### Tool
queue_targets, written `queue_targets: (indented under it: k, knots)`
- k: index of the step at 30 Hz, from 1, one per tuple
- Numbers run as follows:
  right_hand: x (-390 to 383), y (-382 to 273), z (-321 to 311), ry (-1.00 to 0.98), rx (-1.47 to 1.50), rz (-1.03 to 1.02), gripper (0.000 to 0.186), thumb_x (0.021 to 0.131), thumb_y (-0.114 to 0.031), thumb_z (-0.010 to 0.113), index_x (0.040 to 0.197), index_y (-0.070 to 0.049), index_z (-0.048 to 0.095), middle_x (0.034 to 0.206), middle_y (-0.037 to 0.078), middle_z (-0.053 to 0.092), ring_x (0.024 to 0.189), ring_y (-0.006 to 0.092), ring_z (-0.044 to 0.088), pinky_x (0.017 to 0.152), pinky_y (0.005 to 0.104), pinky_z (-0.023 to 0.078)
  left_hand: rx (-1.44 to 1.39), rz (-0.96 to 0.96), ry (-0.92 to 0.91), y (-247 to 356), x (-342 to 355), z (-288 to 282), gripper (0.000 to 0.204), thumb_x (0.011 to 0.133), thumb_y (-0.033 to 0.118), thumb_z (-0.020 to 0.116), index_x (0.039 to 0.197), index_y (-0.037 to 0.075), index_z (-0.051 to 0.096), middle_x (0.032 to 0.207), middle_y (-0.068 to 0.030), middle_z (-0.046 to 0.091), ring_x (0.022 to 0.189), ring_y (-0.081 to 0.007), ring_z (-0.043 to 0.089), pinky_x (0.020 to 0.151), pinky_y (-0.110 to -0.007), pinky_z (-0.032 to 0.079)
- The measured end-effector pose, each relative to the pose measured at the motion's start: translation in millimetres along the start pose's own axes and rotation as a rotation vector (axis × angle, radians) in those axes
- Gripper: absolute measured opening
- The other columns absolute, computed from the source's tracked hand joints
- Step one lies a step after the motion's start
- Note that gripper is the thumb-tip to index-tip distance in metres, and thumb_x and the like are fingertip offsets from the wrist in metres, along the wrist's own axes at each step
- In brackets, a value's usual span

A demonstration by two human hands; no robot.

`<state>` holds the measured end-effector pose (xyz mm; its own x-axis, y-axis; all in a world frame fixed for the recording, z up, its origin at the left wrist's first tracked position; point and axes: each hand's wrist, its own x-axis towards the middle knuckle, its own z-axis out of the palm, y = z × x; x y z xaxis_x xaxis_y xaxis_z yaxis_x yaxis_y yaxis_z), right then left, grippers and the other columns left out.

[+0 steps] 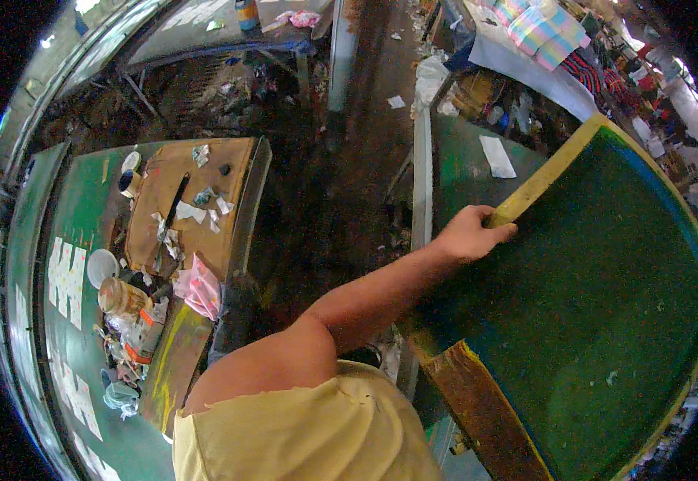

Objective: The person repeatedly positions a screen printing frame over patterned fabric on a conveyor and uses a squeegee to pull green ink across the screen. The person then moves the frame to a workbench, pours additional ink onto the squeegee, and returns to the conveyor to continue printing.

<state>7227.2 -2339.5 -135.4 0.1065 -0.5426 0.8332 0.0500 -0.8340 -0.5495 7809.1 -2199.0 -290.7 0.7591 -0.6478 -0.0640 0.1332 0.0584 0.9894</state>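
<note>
My left hand (477, 233) reaches across to the right and is closed around the pale wooden edge of a large screen-printing frame (597, 305). The thumb lies over the edge and the fingers wrap it. Dark green mesh fills the frame, with a blue band along its far right side and a small pale mark low down. A brown strip (485, 409) runs along its near left side. The frame is held up at a tilt and takes up most of the right side of the view. My right hand is not visible.
Left is a green table (84, 192) with paper sheets (66, 280), a brown board (204, 172), jars (123, 297), a pink cloth or bag (198, 287) and rags. Another green table (461, 148) stands behind the frame, bearing a white paper (497, 156). A littered aisle runs between.
</note>
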Motion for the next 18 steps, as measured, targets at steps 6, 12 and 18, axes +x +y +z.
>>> queue_targets:
  k: [6, 12, 18]
  knots:
    - [-12.8, 28.2, 46.6, 0.075, 0.019, 0.019, 0.073, 0.117, -0.048, 0.039, 0.175, -0.005, 0.028, 0.175, 0.027, 0.037, 0.161, 0.0453, 0.038, 0.131, 0.0638, 0.034, 0.160, -0.006, 0.015, 53.8, 14.3, -48.5, 0.053, 0.100, 0.045, 0.083, 0.128, 0.000, 0.079, 0.106, -0.0094, 0.081, 0.097, -0.0142, 0.071, 0.090, -0.037, 0.058]
    - [1.1, 33.5, 140.6, 0.027, 0.070, -0.031, 0.073, 0.117, -0.048, 0.039, 0.174, -0.003, 0.029, 0.173, 0.029, 0.040, 0.159, 0.0458, 0.042, 0.131, 0.0636, 0.035, 0.072, 0.024, 0.072, 78.9, 59.5, -126.9, 0.056, 0.099, 0.039, 0.083, 0.131, -0.006, 0.075, 0.103, -0.0123, 0.079, 0.091, -0.0176, 0.071, 0.084, -0.039, 0.057]
    - [17.3, 60.8, 224.9, -0.115, 0.080, -0.224, 0.069, 0.119, -0.043, 0.038, 0.173, -0.001, 0.032, 0.165, 0.030, 0.050, 0.149, 0.0439, 0.053, 0.125, 0.0605, 0.043, 0.164, 0.105, 0.232, 84.8, 117.6, -220.3, 0.058, 0.098, 0.042, 0.085, 0.131, -0.004, 0.075, 0.106, -0.0127, 0.080, 0.092, -0.0196, 0.073, 0.086, -0.039, 0.058]
